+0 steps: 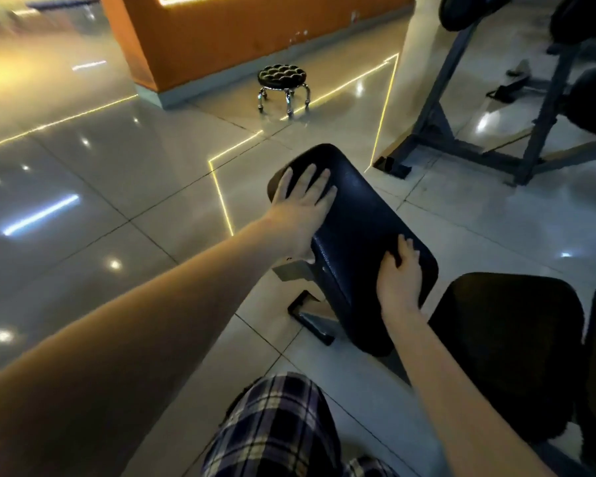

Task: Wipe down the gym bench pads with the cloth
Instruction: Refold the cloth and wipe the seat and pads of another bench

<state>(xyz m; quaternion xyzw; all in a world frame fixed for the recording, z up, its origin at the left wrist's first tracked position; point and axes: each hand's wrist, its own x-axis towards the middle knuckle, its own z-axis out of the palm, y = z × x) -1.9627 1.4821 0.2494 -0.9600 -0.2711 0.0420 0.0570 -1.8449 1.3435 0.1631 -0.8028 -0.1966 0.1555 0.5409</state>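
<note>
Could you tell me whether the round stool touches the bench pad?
No, the round stool stands apart on the floor beyond the bench pad.

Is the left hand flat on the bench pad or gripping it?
Flat. The left hand lies palm down on the far end of the bench pad, fingers straight and spread.

Well beyond my left fingers a black stool stands on the glossy tiled floor, before an orange wall. Right of them rises a grey frame. Below, nearer me, plaid shorts.
</note>
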